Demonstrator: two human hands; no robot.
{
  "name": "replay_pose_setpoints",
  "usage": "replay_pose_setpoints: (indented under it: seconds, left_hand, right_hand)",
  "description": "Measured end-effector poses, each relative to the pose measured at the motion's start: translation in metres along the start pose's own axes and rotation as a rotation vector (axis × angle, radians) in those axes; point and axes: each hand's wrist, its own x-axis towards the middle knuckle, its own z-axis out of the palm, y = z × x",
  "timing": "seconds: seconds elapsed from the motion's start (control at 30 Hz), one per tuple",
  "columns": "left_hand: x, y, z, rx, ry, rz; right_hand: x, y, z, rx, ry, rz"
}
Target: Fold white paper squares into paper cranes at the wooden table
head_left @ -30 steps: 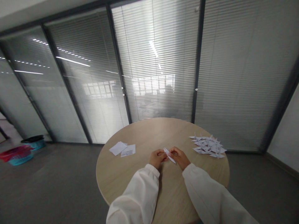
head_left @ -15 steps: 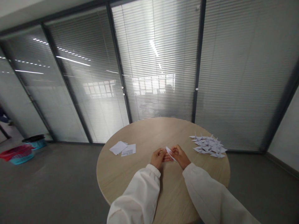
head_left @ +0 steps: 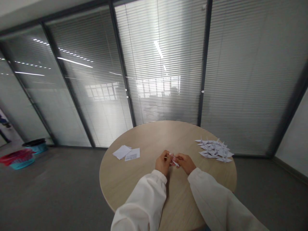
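A small folded piece of white paper (head_left: 176,164) is pinched between my two hands above the middle of the round wooden table (head_left: 154,138). My left hand (head_left: 163,163) grips it from the left with bent fingers that cover much of it. From the other side, my right hand (head_left: 185,162) has closed its thumb and fingers on the paper. Only a narrow pointed part shows between the hands. To the right lies a heap of folded white paper cranes (head_left: 215,150). Flat paper sheets (head_left: 122,152) lie on the left, one with print on it.
Behind the table stands a glass partition with blinds (head_left: 166,102) and dark frames. On the floor at far left are a blue bin with a red liner (head_left: 21,162) and another blue bin with a black liner (head_left: 38,147).
My hands have drawn closer together, and the left fingers now reach over the folded paper. Less of the paper shows, and it sits lower. The heap and the flat sheets have stayed put.
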Motion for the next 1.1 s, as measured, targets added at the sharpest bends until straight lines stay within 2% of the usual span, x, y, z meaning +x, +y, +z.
replay_pose_setpoints:
  seconds: [0.1,0.2,0.37,0.67,0.77,0.9,1.1]
  left_hand:
    - [0.0,0.0023,-0.004,0.267,0.069,0.093]
    - [0.0006,0.0035,-0.0052,0.345,0.097,0.172]
    - [0.0009,0.005,-0.003,0.281,0.082,0.2]
    - [0.0003,0.0039,0.0006,0.144,0.056,0.135]
    - [0.0008,0.0038,0.0002,0.161,0.059,0.133]
    - [0.0011,0.0047,-0.0013,0.22,0.062,0.123]
    - [0.0,0.0076,-0.004,0.206,0.093,0.128]
  right_hand:
    - [0.0001,-0.0002,0.0023,0.031,-0.004,0.016]
    - [0.0005,0.0024,0.0036,0.083,-0.025,0.034]
    - [0.0007,0.0053,0.0024,0.125,-0.067,0.052]
    - [-0.0007,0.0029,-0.0034,-0.02,-0.087,-0.053]
    - [-0.0022,0.0004,-0.0033,-0.039,-0.069,-0.063]
    - [-0.002,0.0008,-0.0027,-0.028,-0.069,-0.03]
    - [0.0001,0.0043,-0.0015,0.011,-0.141,0.019]
